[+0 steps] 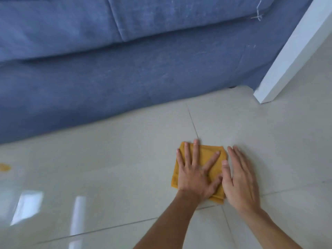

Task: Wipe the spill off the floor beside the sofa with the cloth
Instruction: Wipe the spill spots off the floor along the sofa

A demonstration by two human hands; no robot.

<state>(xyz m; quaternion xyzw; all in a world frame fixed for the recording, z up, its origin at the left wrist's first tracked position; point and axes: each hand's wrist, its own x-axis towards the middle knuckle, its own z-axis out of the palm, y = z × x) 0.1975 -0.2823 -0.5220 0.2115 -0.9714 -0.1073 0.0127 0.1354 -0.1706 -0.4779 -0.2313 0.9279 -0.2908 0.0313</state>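
Observation:
A folded orange-yellow cloth [206, 155] lies flat on the pale tiled floor [125, 168] in front of the blue sofa [107, 78]. My left hand [195, 173] presses flat on the cloth with its fingers spread. My right hand [239, 178] lies flat just right of the cloth, its thumb touching the cloth's right edge, fingers together on the floor. An orange spill [4, 167] shows on the floor at the far left edge, well away from the cloth.
A white wall corner or post [287, 56] stands at the sofa's right end. Grout lines cross the tiles near the cloth. Window glare reflects off the floor at the lower left.

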